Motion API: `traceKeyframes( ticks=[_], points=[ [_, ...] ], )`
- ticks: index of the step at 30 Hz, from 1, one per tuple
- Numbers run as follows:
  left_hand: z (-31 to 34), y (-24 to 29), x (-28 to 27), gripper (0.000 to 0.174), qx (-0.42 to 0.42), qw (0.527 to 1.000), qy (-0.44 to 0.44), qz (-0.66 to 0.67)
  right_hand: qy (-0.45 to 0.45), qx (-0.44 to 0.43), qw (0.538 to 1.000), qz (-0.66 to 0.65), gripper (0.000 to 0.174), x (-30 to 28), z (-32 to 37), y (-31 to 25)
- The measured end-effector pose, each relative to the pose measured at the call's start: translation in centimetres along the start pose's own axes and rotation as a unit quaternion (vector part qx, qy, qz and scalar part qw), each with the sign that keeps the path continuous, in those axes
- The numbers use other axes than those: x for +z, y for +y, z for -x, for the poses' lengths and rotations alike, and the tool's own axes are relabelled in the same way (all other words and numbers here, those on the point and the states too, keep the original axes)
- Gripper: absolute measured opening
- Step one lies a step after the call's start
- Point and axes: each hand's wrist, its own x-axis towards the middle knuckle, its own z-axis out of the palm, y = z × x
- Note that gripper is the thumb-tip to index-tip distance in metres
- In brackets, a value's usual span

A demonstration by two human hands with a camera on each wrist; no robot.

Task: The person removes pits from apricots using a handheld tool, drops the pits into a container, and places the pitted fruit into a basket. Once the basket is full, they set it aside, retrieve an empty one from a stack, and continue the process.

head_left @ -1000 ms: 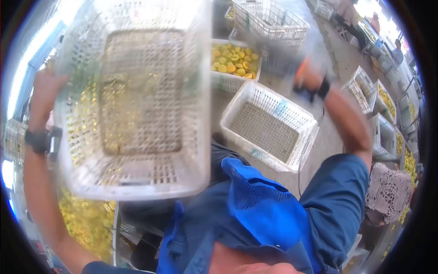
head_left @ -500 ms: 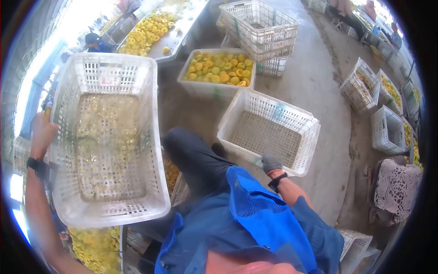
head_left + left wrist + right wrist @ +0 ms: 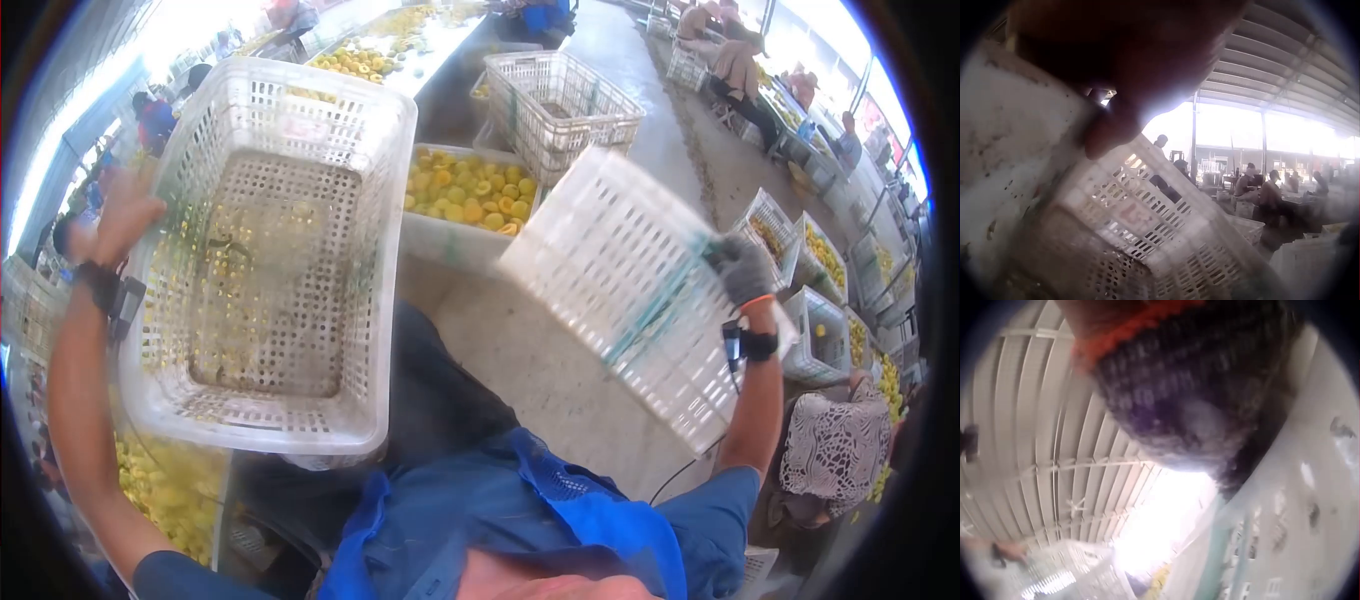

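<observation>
My bare left hand (image 3: pixel 125 215) grips the left rim of a white perforated plastic crate (image 3: pixel 270 425), which is lifted with its inside facing me. Bits of residue show on its floor. In the left wrist view a thumb curls over the rim of this crate (image 3: pixel 1166 219). On the right, my right hand (image 3: pixel 745 270), in a grey glove with an orange cuff, holds a second white crate (image 3: pixel 640 280) by its edge. That crate is tipped up, its slotted side with a green stripe toward me. The right wrist view shows the glove (image 3: pixel 1191 394) against the crate wall (image 3: pixel 1297 512).
Behind the crates stands a crate of yellow fruit halves (image 3: pixel 465 190), beside stacked white crates (image 3: pixel 565 105). More fruit lies on a table (image 3: pixel 390 50) and at lower left (image 3: pixel 170 490). A seated person in a patterned garment (image 3: pixel 835 450) is at right, near more crates (image 3: pixel 820 340).
My right hand came down to the near rim of the crate on the floor, then raised and tipped that crate. The left crate swung lower, then up and right, still in my left hand.
</observation>
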Motion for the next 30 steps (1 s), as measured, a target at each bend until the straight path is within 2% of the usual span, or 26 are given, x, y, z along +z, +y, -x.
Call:
traceKeyframes(
  ticks=[2,4,6,8,10,12,16,18,20,21,23,25,26,28,30],
  points=[
    [0.2,-0.6,0.5,0.055,0.002,0.999,0.021,0.030,0.035,-0.031,0.998,-0.047,0.019,-4.3,-4.5,1.0],
    [0.5,-0.9,0.9,0.053,-0.007,0.998,0.036,0.054,0.150,-0.101,0.983,0.026,0.021,-8.2,-8.0,-2.9],
    [0.5,-1.6,1.4,0.049,-0.003,0.997,0.064,0.046,0.196,-0.071,0.965,0.159,0.025,-9.8,-11.9,-6.7],
    [0.9,-2.3,2.6,0.043,0.026,0.992,0.118,0.042,0.245,-0.059,0.947,0.198,0.038,-9.2,-16.0,-10.7],
    [1.3,-1.3,2.1,0.038,0.018,0.991,0.115,0.062,0.357,-0.133,0.893,0.239,0.036,-5.7,-24.0,-9.4],
    [2.2,3.5,-0.1,0.033,-0.043,0.993,0.036,0.108,0.375,-0.127,0.884,0.248,0.023,-2.3,-28.7,-12.1],
    [2.5,3.5,0.5,0.032,-0.051,0.993,0.095,0.039,0.357,-0.200,0.853,0.324,0.014,6.1,-37.0,-14.8],
    [2.3,2.0,1.2,0.033,-0.060,0.995,0.084,0.010,0.321,-0.206,0.863,0.333,0.017,11.2,-39.4,-15.3],
    [2.7,1.0,1.3,0.032,-0.050,0.995,0.089,0.008,0.272,-0.165,0.881,0.350,0.017,16.6,-41.3,-16.0],
    [2.6,0.8,1.3,0.032,-0.044,0.995,0.087,0.008,0.269,-0.183,0.885,0.333,0.019,19.0,-41.8,-15.7],
    [2.0,1.0,0.9,0.035,-0.017,0.997,0.071,-0.020,0.255,-0.216,0.891,0.309,0.020,20.0,-45.1,-15.7],
    [1.2,2.9,0.9,0.039,-0.036,0.999,0.015,-0.030,0.226,-0.248,0.887,0.318,0.021,21.0,-47.3,-15.7],
    [0.7,4.5,0.3,0.041,-0.073,0.997,-0.008,-0.028,0.226,-0.250,0.884,0.324,0.020,20.5,-48.3,-16.0],
    [0.4,5.0,-0.2,0.044,-0.118,0.993,-0.026,-0.015,0.222,-0.255,0.881,0.330,0.018,20.7,-49.8,-17.1],
    [0.8,4.3,0.6,0.047,-0.102,0.995,-0.006,-0.010,0.207,-0.266,0.878,0.339,0.017,21.7,-49.7,-16.4]
  ],
)
